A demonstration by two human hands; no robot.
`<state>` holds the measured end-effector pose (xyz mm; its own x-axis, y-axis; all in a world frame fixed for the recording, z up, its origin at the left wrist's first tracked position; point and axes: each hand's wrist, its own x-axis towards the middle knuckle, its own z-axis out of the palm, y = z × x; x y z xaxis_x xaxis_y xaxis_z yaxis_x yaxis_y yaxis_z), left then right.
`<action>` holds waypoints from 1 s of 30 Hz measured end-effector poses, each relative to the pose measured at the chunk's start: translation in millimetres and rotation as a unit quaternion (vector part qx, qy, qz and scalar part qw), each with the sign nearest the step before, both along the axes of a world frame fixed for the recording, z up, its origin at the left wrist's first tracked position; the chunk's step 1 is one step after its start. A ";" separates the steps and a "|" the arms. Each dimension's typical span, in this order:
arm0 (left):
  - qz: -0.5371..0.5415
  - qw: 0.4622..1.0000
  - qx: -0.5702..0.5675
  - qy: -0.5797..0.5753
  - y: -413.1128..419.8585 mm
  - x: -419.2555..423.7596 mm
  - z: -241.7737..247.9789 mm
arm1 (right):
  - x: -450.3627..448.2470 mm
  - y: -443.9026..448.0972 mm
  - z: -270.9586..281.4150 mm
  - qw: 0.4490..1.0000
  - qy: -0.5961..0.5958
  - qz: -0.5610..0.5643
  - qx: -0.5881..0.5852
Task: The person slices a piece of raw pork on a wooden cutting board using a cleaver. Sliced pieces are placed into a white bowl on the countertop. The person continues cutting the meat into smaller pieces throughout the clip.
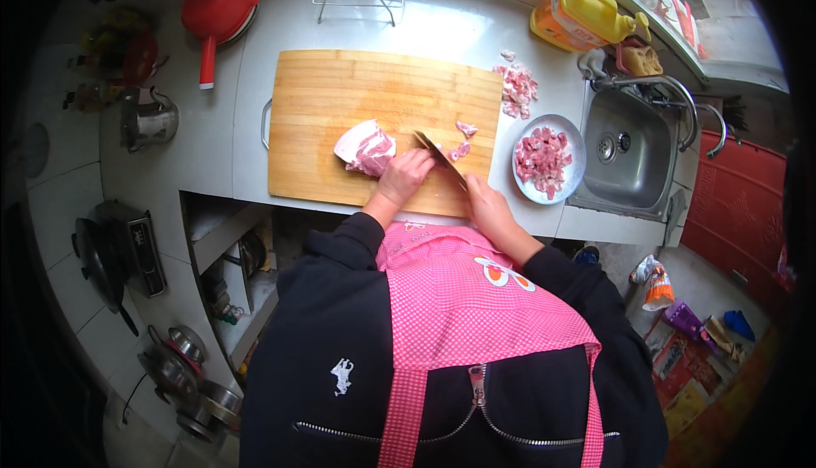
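My right hand (488,205) grips the handle of a kitchen knife (450,163), its dark blade slanting up and left across a bamboo cutting board (382,85). The curled fingers of my left hand (407,173) rest on the board against the blade's left side. Whatever lies under those fingertips is hidden. Just left of that hand is a chunk of raw pork (366,147) with a pale layer of fat or skin. A few small cut meat pieces (460,150) lie right of the blade, and another meat piece (466,128) sits a little above them.
Right of the board stand a plate of cut meat (547,165) and a pile of fattier pieces (517,88) on the counter. Beyond are a steel sink (628,175) with a faucet (685,104) and a yellow jug (577,18). A wire rack (360,1) and red pan (217,9) stand behind.
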<state>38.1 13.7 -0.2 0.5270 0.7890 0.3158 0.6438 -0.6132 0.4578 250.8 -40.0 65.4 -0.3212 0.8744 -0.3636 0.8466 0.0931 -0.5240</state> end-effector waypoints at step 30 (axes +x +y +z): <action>0.004 1.000 0.010 0.002 -10.5 -2.5 6.0 | -15.9 1.9 19.6 0.999 -0.034 0.022 -0.011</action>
